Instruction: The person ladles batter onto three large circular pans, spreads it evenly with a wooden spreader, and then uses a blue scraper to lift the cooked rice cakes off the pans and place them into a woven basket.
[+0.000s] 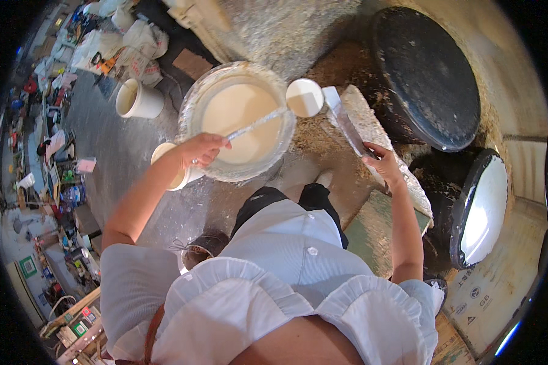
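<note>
My left hand (204, 149) grips the pale-coated handle of a ladle (255, 124). The handle crosses a large coated tub (192, 102) that holds cream-coloured liquid (237, 118). At the tub's right rim is the ladle's round white cup (304, 91), with cream liquid in it. My right hand (383, 164) pinches the near end of a long flat scraper-like tool (346, 123). Its far end is whitish and lies just right of the cup; whether they touch is unclear. A crusted, whitish slab (370, 116) extends under and beside my right hand.
A white bucket (148, 100) stands left of the tub, another (179, 180) under my left forearm. To the right are a black-lidded drum (429, 77) and one with a white top (484, 214). A green board (370, 228) lies near my legs. Sacks (141, 41) and clutter line the left.
</note>
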### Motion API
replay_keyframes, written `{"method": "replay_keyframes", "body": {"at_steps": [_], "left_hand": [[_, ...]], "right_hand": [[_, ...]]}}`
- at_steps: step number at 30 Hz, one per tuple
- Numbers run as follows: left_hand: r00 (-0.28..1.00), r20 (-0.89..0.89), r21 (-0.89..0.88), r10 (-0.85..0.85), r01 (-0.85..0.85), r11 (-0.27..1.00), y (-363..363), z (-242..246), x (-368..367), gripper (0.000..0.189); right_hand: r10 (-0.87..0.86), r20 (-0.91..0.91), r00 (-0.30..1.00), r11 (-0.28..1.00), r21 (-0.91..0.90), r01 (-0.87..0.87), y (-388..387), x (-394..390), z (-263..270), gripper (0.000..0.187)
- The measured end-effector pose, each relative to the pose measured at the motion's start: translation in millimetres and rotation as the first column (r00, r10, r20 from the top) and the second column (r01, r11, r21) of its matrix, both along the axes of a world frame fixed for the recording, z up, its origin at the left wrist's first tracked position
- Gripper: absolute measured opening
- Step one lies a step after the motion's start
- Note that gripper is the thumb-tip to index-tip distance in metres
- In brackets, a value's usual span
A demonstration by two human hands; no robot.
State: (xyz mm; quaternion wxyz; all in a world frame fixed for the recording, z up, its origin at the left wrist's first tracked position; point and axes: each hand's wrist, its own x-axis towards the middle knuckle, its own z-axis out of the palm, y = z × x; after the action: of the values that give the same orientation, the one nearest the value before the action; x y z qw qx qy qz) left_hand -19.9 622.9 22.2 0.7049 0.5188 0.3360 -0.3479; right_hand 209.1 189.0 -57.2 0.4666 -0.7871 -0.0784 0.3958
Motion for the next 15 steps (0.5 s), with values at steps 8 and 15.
{"method": "replay_keyframes", "body": {"at_steps": [8, 15], "left_hand": [[0.973, 0.206, -0.211, -0.102, 0.146, 0.966, -138.4, 7.3, 191.5, 0.036], [0.712, 0.533, 0.642, -0.457, 0.012, 0.766, -256.1, -63.6, 288.5, 0.025]], "right_hand": [[-0.347, 0.134, 0.928, 0.915, 0.265, 0.303, -182.1, 82.7, -4.1, 0.056], [-0.395, 0.582, 0.711, 0.723, -0.280, 0.632, -245.4, 96.4, -24.9, 0.054]]}}
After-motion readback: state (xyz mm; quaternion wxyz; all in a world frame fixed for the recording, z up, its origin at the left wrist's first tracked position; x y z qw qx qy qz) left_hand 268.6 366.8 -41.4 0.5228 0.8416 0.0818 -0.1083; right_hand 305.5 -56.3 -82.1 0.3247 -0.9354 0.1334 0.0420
